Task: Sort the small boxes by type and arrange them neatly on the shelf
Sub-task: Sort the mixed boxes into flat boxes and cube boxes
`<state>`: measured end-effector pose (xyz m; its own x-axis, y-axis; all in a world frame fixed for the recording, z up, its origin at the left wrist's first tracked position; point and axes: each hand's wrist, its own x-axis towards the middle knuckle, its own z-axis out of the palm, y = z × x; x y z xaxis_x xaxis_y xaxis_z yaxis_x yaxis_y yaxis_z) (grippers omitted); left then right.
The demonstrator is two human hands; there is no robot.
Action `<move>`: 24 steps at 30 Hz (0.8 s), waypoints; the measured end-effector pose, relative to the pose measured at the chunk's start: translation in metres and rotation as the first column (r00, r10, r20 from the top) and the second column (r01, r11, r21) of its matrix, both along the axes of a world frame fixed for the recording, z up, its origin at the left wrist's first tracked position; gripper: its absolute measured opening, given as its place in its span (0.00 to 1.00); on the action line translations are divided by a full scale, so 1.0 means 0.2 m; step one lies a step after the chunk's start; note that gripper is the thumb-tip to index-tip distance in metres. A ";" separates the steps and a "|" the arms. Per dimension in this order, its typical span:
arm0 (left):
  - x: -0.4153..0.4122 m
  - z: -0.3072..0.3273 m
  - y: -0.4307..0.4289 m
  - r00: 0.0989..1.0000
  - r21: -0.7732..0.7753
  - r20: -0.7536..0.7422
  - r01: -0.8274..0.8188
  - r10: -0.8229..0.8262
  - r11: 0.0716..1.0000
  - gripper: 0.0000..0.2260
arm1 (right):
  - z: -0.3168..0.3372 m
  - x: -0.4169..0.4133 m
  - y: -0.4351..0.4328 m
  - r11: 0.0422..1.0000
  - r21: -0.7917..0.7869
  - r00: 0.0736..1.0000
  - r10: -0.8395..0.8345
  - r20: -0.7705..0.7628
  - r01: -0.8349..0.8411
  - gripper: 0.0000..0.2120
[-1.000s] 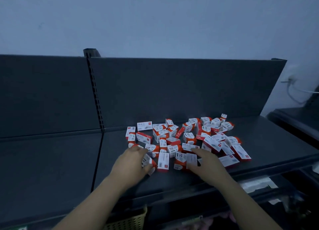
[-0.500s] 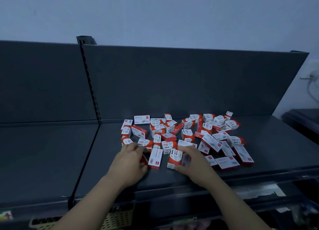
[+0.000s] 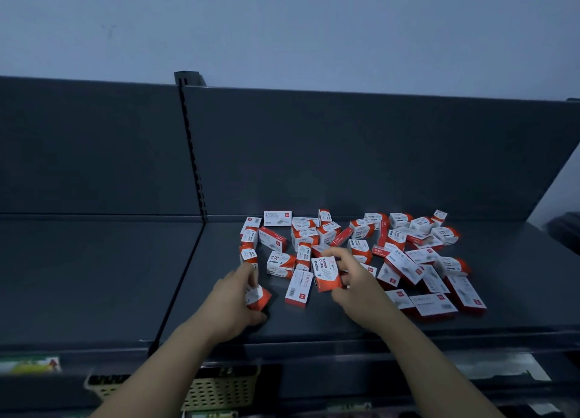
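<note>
Red-and-white cardboard everywhere: we are looking at a jumble of small boxes (image 3: 405,245) lying scattered across the dark grey shelf (image 3: 314,323). They are filling the middle and right of the frame, some lying flat, some standing on edge, some leaning on their neighbours.

Both hands are working at the near edge of the pile. The left hand (image 3: 232,301) is curling its fingers and thumb round one little red-cornered box (image 3: 259,296), low over the shelf at the pile's near left corner. We cannot tell whether that box is touching the shelf.

The right hand (image 3: 354,289) is pinching a paper clips box (image 3: 326,274), holding it tilted with its printed white face turned toward us. Between the two hands a longer white box (image 3: 298,287) with a red end is lying on the shelf, touching neither hand.

At the far left of the pile a flat white box (image 3: 277,218) is standing on edge at the foot of the grey back panel (image 3: 345,150). A slotted upright (image 3: 191,153) is running down that panel in the upper left of the frame. At the bottom, below the shelf's front edge, a pale perforated basket (image 3: 216,392) is showing between the forearms.
</note>
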<state>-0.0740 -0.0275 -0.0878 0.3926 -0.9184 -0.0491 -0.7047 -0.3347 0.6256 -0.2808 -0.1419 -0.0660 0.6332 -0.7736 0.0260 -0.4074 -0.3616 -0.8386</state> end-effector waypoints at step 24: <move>1.11 0.04 0.70 0.951 -0.195 -0.110 -0.306 0.289 0.932 0.14 | -0.08 1.27 0.50 0.991 0.093 0.994 0.102 -0.029 -0.099 0.18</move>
